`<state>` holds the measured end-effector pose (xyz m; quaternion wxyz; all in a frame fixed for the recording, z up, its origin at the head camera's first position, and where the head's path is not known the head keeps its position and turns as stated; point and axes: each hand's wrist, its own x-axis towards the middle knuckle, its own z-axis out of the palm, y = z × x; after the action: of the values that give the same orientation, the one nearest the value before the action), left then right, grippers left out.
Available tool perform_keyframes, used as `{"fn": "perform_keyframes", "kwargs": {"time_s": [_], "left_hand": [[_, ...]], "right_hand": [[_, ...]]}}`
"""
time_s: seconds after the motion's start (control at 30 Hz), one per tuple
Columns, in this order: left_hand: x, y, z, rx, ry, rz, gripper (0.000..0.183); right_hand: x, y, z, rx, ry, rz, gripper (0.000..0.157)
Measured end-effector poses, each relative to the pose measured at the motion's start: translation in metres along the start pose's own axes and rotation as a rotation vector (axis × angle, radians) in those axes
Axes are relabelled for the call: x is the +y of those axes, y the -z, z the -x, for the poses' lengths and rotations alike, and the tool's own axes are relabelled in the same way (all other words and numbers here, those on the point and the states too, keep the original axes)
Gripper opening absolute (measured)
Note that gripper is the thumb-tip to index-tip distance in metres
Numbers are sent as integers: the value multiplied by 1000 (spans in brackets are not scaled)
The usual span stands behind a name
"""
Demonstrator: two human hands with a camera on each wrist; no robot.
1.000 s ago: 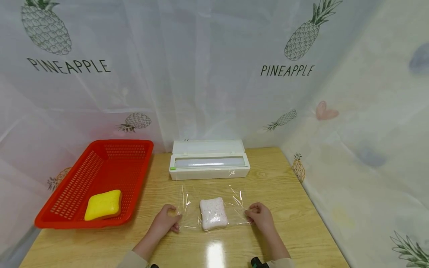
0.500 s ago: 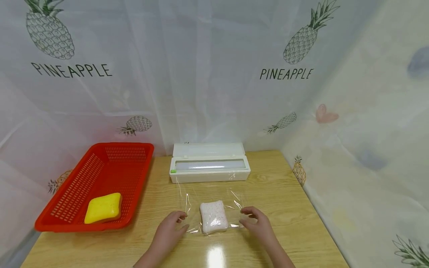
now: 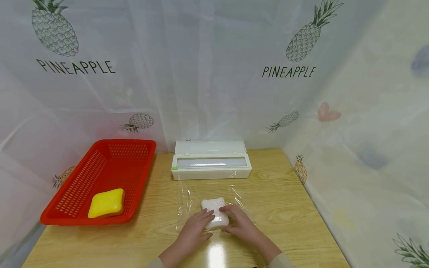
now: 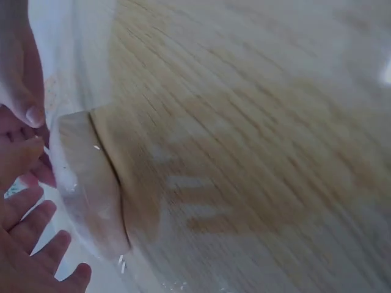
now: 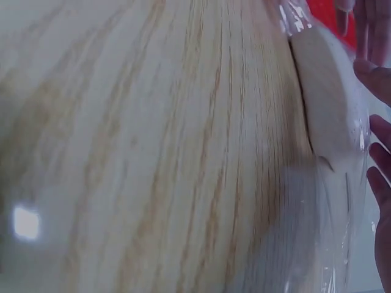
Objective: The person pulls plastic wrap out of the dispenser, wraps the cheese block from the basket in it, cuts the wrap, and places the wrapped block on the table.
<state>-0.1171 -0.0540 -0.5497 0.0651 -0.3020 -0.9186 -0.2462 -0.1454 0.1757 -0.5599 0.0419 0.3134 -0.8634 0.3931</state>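
A white, speckled sponge lies on the wooden table under a sheet of clear cling film. My left hand reaches over its left side, fingers extended and fingertips on the wrapped top. From the other side, my right hand has its fingers spread loosely at the sponge's right edge. In the left wrist view, film covers the near side of the sponge, with both hands close above it. Creased film trails beside the sponge in the right wrist view. Neither hand grips anything.
Behind the sponge stands a white cling film dispenser, lid raised, with its roll showing. A red plastic basket at the left holds a yellow sponge. Printed curtains hang at the table's back and sides.
Both hands have let go of the film's side edges and moved inward over the sponge. The film's sides lie spread on the table beside it.
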Motion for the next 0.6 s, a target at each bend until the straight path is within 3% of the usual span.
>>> {"fn": "perform_keyframes", "kwargs": {"time_s": [0.17,0.37,0.6], "left_hand": [[-2,-7,-1,-58,30,-61,64],[-5,-12,-2,-44,29,-81,64],[-9,-7,-4,-47,37,-71,68]], "right_hand": [[7,-1,-8,-37,71,108,60],[15,-4,-16,-80,71,107,53],[15,0,-27,-100,75,193,34]]}}
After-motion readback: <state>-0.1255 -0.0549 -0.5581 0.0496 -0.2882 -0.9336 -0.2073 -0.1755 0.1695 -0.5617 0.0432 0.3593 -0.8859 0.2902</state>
